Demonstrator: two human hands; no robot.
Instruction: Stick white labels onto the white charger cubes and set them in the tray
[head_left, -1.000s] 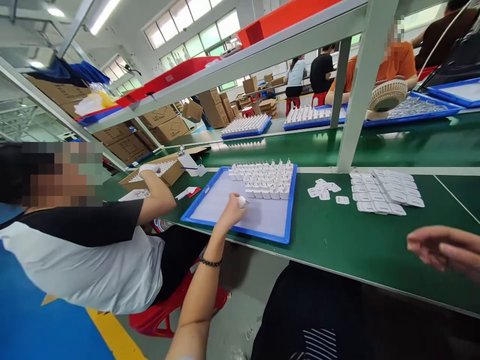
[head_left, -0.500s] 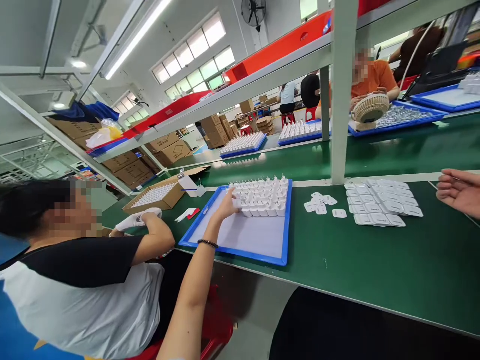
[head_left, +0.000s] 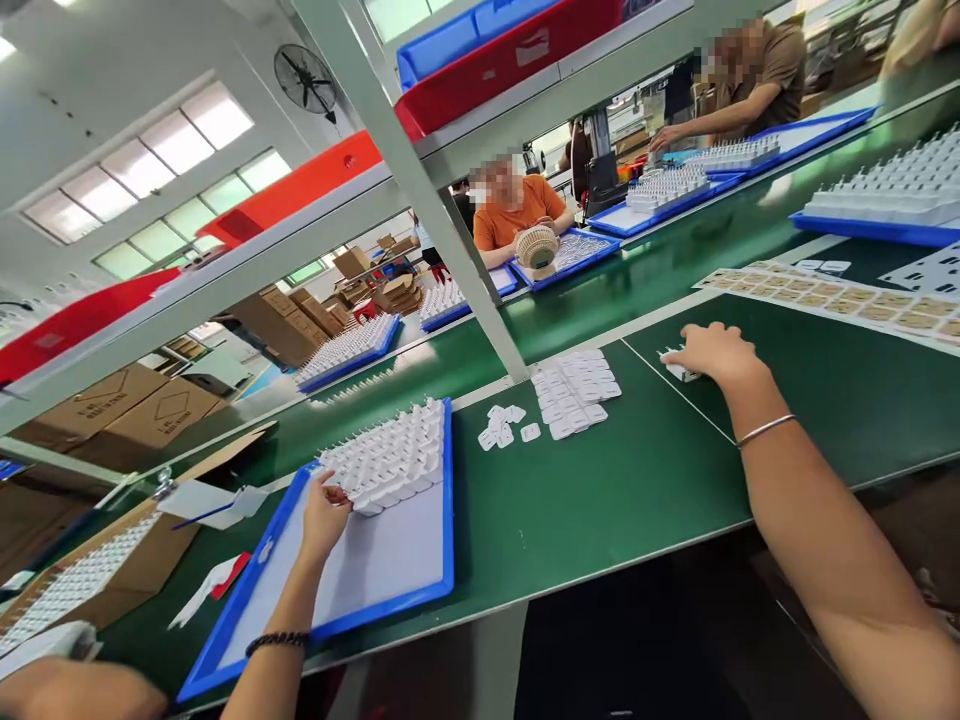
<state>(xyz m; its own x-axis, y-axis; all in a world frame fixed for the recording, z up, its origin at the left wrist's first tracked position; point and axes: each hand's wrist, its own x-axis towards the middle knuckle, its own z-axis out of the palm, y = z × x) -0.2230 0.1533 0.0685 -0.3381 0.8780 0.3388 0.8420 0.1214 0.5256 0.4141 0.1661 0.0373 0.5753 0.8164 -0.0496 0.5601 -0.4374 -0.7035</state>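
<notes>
My left hand [head_left: 328, 512], with curled fingers, is at the near left corner of a block of white pronged parts [head_left: 397, 455]. The rows stand prongs up in a blue-rimmed tray [head_left: 448, 500]. Whatever the left fingers may pinch is hidden. Further right, my right hand [head_left: 720, 352] is closed around a small white pronged part [head_left: 677, 366] at the green table top, the part mostly covered by the hand. Between my hands lie a loose heap of white label cards [head_left: 501, 425] and neat overlapping stacks of similar cards [head_left: 574, 390].
An open carton [head_left: 135, 560] of white parts stands at left, beside a co-worker's arm [head_left: 82, 690]. A shelf post [head_left: 472, 230] rises behind the cards. Label sheets [head_left: 847, 300] lie at right, with another full tray [head_left: 892, 190] beyond. Across the bench, a person sits behind a fan [head_left: 537, 250].
The view has swung right. My right hand has come from the frame's edge onto a white pronged part. My left hand remains at the left end of the rows in the tray.
</notes>
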